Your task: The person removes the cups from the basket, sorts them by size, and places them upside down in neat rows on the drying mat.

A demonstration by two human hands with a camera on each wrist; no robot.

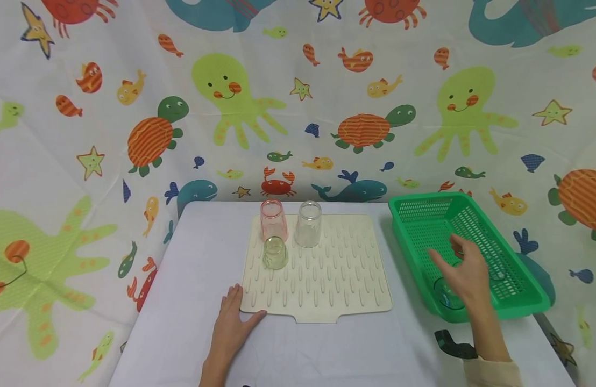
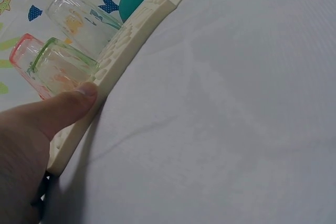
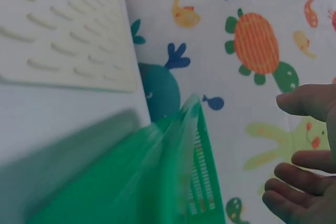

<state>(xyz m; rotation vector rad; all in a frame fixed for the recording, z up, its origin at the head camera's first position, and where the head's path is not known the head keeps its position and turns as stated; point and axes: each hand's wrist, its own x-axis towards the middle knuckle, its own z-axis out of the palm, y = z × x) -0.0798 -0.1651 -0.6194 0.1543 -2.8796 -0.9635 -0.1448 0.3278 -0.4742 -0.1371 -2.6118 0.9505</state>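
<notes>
My left hand (image 1: 230,328) rests at the front left corner of a cream draining mat (image 1: 339,279), fingers extended along its side. In the left wrist view the thumb (image 2: 79,98) lies over the mat's edge. On the mat's left half stand a pink-tinted glass (image 1: 274,219), a clear glass (image 1: 309,228) and a shorter green-tinted glass (image 1: 275,255). My right hand (image 1: 467,271) is over the green plastic basket (image 1: 409,258), thumb and fingers spread apart, with nothing between them. Inside the basket a glass (image 1: 445,295) with a dark round rim shows, partly hidden behind the hand.
Another dark round rim (image 1: 496,274) shows in the basket, right of the hand. A white cloth covers the table (image 1: 201,242). Behind it hangs a curtain (image 1: 298,123) printed with sea animals. A black strap piece (image 1: 455,346) sits at the right wrist.
</notes>
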